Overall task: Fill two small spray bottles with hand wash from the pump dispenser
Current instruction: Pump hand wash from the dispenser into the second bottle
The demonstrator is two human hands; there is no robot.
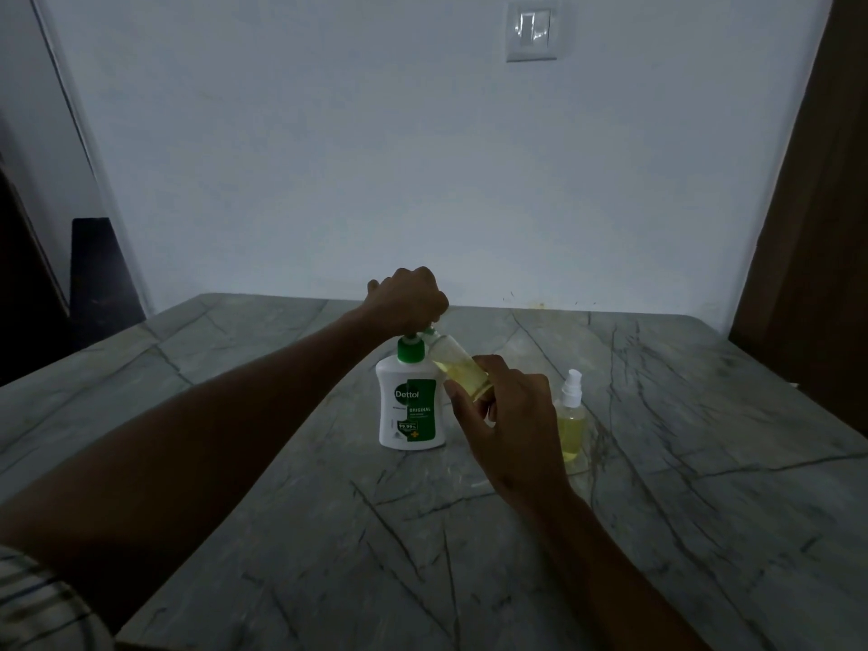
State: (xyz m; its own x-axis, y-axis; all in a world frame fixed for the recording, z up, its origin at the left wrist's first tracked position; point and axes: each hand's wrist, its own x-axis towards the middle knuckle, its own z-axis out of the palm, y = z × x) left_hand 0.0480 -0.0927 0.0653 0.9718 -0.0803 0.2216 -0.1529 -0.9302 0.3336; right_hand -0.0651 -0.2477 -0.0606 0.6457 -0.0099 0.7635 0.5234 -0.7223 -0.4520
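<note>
A white hand wash dispenser [410, 406] with a green collar and a green label stands on the grey marble table [282, 533]. My left hand [407, 300] sits curled on top of its pump head, which it hides. My right hand [505, 415] grips a small clear bottle [458, 361], tilted with its open mouth up against the pump nozzle; yellow liquid fills its lower part. A second small spray bottle [570, 422] with a white spray cap stands upright just right of my right hand, holding yellow liquid.
The table runs to a pale wall at the back. A dark brown panel [817, 227] rises at the right edge. A dark object [101, 270] stands beyond the table's left corner. A light switch [530, 32] is on the wall.
</note>
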